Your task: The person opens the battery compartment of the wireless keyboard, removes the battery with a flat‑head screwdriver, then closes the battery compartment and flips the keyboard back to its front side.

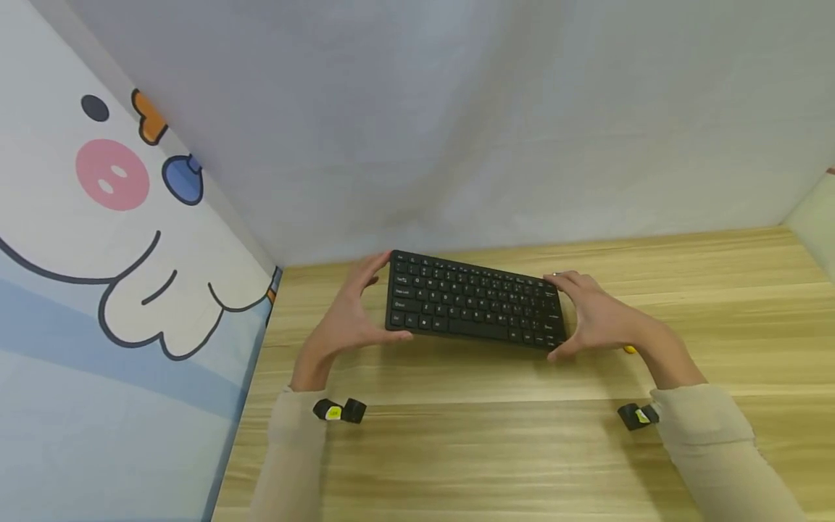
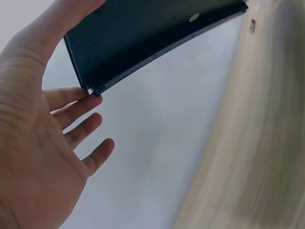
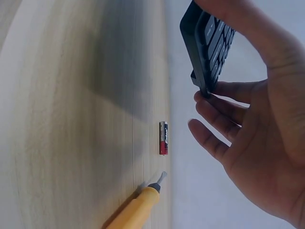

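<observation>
A black compact keyboard (image 1: 475,301) is held up over the wooden table, keys facing the head camera and its right end slightly lower in that view. My left hand (image 1: 346,315) grips its left end, thumb at the near edge and fingers at the far corner. At the other end, my right hand (image 1: 600,315) holds the right side between thumb and fingers. The left wrist view shows the dark underside (image 2: 143,33) of the keyboard, with a pale oval spot. In the right wrist view, the keyboard's side edge (image 3: 198,52) rests against the fingertips.
On the table (image 1: 483,435) lie a battery (image 3: 164,138) and a yellow-handled screwdriver (image 3: 138,207), both toward the right hand's side. A pale wall (image 1: 489,130) stands behind, and a cartoon-printed panel (image 1: 130,290) borders the left.
</observation>
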{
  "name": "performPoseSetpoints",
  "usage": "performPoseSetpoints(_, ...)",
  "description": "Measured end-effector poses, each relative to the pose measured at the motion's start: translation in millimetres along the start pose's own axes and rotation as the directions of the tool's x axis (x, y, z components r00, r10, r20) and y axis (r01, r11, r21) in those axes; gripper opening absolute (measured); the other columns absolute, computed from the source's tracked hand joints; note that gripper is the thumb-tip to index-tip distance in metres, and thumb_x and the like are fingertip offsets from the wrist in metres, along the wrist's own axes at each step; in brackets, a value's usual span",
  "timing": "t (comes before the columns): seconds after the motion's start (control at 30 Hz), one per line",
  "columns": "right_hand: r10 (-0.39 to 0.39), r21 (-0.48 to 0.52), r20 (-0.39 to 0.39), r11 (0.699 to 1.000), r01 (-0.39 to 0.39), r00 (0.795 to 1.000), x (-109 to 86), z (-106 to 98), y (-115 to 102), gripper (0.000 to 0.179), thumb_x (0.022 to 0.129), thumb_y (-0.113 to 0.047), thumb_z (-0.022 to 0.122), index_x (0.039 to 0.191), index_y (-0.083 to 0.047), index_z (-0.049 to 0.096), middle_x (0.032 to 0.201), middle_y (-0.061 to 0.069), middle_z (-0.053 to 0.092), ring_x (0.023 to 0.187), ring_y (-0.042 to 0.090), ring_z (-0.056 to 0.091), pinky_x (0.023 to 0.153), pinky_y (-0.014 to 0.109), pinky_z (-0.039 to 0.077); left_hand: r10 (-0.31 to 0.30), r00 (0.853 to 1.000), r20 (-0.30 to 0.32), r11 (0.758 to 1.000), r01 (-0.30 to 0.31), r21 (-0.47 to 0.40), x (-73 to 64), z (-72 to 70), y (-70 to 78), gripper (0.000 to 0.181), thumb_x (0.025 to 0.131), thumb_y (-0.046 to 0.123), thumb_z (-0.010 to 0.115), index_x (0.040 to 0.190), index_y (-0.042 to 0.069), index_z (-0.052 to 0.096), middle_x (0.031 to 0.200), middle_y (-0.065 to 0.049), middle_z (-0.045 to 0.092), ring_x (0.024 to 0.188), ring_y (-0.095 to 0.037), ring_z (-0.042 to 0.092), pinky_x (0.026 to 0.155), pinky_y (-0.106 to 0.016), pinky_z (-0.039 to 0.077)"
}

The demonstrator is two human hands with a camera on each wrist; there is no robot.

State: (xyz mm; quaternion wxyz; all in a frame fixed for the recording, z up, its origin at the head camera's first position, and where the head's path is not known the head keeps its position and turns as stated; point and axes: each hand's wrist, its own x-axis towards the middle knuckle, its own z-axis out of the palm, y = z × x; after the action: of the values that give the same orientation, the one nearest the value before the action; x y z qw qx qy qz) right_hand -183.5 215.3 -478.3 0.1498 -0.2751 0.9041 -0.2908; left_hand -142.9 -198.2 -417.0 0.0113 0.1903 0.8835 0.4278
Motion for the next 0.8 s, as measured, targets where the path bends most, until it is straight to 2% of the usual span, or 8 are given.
performPoseSetpoints(0.3, 0.002, -0.07, -0.01, 0.998, -0.003, 1.0, 2.2, -2, -2, 0.135, 0.056, -0.054, 0.097, 0.158, 0.0, 0.029, 0.152, 0.022, 0.04, 0.139, 0.042, 0.037, 0.113, 0.068, 0.038, -0.105, 0.992, 0.068, 0.994, 0.102, 0.036, -4.3, 5.3, -21.4, 0.128, 0.063, 0.026, 0.099, 0.165, 0.025, 0.021, 0.169, -0.009, 0.024, 0.156, -0.031, 0.026, 0.126, -0.052, 0.029)
performPoseSetpoints(0.6, 0.005, -0.14, -0.031, 0.99, -0.009, 0.999, 5.8, -2, -4, 0.133, 0.053, -0.054, 0.097, 0.155, 0.005, 0.033, 0.148, 0.024, 0.045, 0.135, 0.042, 0.042, 0.115, 0.064, 0.038, -0.206, 0.971, 0.118, 0.977, 0.198, 0.079, -8.8, 14.5, -38.0, 0.128, 0.066, 0.035, 0.097, 0.165, 0.02, 0.018, 0.171, -0.009, 0.02, 0.16, -0.035, 0.017, 0.126, -0.057, 0.028)
performPoseSetpoints(0.8, 0.01, -0.182, -0.025, 0.983, -0.014, 1.0, 9.1, 1, -3, 0.133, 0.054, -0.054, 0.096, 0.154, 0.006, 0.034, 0.149, 0.025, 0.045, 0.135, 0.044, 0.043, 0.116, 0.064, 0.037, -0.292, 0.948, 0.128, 0.955, 0.282, 0.094, -12.1, 23.5, -49.6, 0.129, 0.064, 0.039, 0.097, 0.165, 0.025, 0.019, 0.172, -0.007, 0.018, 0.162, -0.037, 0.005, 0.127, -0.065, 0.015)
